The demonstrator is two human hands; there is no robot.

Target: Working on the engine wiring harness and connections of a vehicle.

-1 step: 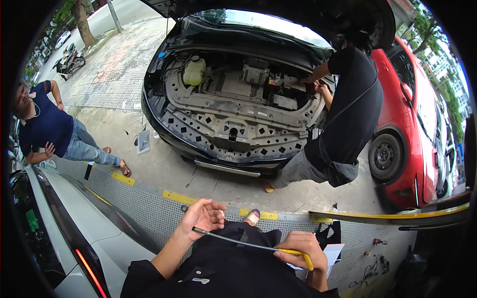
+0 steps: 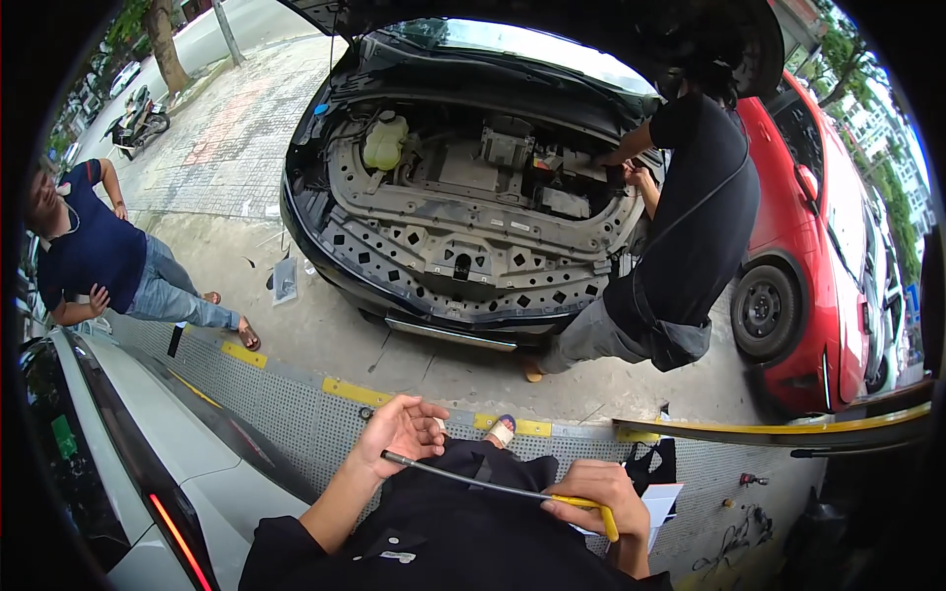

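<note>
Near the centre, grey rod (image 2: 473, 483): held crosswise before the dark clothing (image 2: 473, 542), its tip (image 2: 396, 458) toward the left, its bent yellow handle (image 2: 612, 523) toward the right.
Right hand (image 2: 603, 483): wrapped around the handle, with the bent end left showing past the fingers.
Left hand (image 2: 402, 431): half open, palm turned up, fingers loosely curled; nothing is seen to be gripped. Whether it is touched by the tip cannot be told.
Rod tip: the left palm or wrist might be poked, since the tip is not enclosed by any grip and could be swung by a twist of the handle.
Handle: support seems to be given by the right hand alone, so the rod could be dropped onto the perforated floor (image 2: 719, 492) if that grip were loosened.
Engine bay (image 2: 463, 169): far centre, under the raised hood (image 2: 695, 30); small parts could be lost through the holes of its front panel (image 2: 473, 264) if let slip. Its right side is being worked at by a co-worker (image 2: 700, 207).
Reservoir (image 2: 385, 145): pale yellow-green, set in the bay's left side; its fill level cannot be made out.
Clear bag (image 2: 284, 281): laid on the ground left of the black car (image 2: 330, 264); its greyish contents are too unclear to be named.
</note>
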